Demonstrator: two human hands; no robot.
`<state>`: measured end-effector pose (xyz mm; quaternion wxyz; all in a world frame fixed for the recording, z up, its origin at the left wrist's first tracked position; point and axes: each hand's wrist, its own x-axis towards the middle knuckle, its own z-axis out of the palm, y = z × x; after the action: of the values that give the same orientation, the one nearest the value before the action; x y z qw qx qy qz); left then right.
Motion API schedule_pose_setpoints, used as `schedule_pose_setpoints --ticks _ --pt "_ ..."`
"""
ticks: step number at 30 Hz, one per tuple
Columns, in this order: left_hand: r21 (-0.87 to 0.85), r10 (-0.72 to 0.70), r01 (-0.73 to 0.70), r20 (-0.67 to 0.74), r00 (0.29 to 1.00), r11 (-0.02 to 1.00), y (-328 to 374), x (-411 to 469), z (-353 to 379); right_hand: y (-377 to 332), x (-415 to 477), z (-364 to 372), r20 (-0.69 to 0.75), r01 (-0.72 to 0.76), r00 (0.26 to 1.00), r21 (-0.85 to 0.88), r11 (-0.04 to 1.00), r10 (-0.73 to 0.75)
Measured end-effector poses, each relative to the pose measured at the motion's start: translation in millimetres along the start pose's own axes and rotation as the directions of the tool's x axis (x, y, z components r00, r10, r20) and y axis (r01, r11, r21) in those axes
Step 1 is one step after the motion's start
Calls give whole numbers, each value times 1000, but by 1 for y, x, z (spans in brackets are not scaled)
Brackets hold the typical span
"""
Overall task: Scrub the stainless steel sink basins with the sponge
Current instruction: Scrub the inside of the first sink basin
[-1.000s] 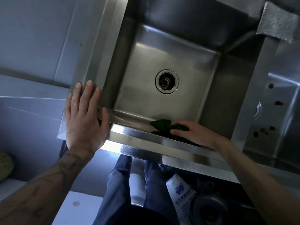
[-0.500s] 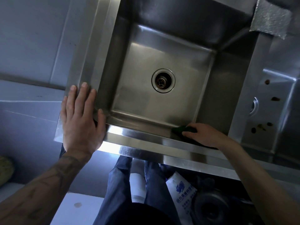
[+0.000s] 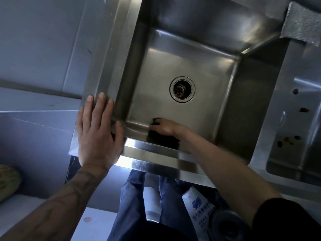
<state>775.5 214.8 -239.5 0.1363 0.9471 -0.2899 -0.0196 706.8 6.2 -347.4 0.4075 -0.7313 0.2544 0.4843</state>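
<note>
A stainless steel sink basin [image 3: 175, 63] fills the middle of the view, with a round drain [image 3: 182, 89] in its floor. My right hand [image 3: 165, 126] reaches down inside and holds a dark green sponge [image 3: 154, 121] against the near wall, close to the near left corner. Most of the sponge is hidden under my fingers. My left hand [image 3: 97, 133] lies flat, fingers straight, on the sink's near left rim corner [image 3: 104, 70].
A second basin [image 3: 295, 129] with several dark bits of debris lies to the right. A grey cloth [image 3: 302, 25] hangs over the divider at the top right. Below the front edge are my legs, a white bag [image 3: 199, 207] and a pipe.
My right hand has slid the sponge along the near wall, first to the right, then back left to the near left corner. My left hand stays on the rim.
</note>
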Motion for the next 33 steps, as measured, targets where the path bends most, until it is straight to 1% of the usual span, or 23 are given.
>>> schedule_pose_setpoints --ticks 1,4,6,9,12,15,19,22,24,26,28,33 --pt "2 2 -2 0 1000 1000 0 0 0 -18 4 2 1 39 999 11 999 -39" --pt "6 0 0 -4 1000 1000 0 0 0 -71 6 8 -17 148 989 115 982 -147" --pt "7 1 -1 -3 1000 1000 0 0 1 -93 -2 11 -57 193 981 130 973 -187" --pt "-2 2 -2 13 1000 1000 -2 0 1 -99 -29 13 -130 260 961 119 958 -244" --pt "-14 -6 6 20 1000 1000 -1 0 -1 -82 -63 9 -175 310 943 167 936 -282" --pt "-18 -12 13 26 1000 1000 2 1 -2 -37 -93 -1 -170 239 963 175 955 -210" --pt "-20 -22 23 48 999 1000 5 1 -5 55 -127 -15 -154 12 988 135 991 9" --pt "-14 -36 37 61 998 999 6 1 -7 107 -143 -24 -138 -148 977 105 983 162" --pt "-13 -42 43 68 997 999 8 1 -9 121 -141 -25 -143 -209 965 92 974 220" --pt "-20 -41 42 69 997 999 9 1 -9 116 -129 -21 -150 -212 964 79 974 222" --pt "-23 -34 36 63 997 999 8 1 -7 98 -110 -15 -135 -171 974 81 982 181" --pt "-23 -17 18 57 998 1000 4 -1 -5 30 -67 -6 -89 19 996 193 981 -2"
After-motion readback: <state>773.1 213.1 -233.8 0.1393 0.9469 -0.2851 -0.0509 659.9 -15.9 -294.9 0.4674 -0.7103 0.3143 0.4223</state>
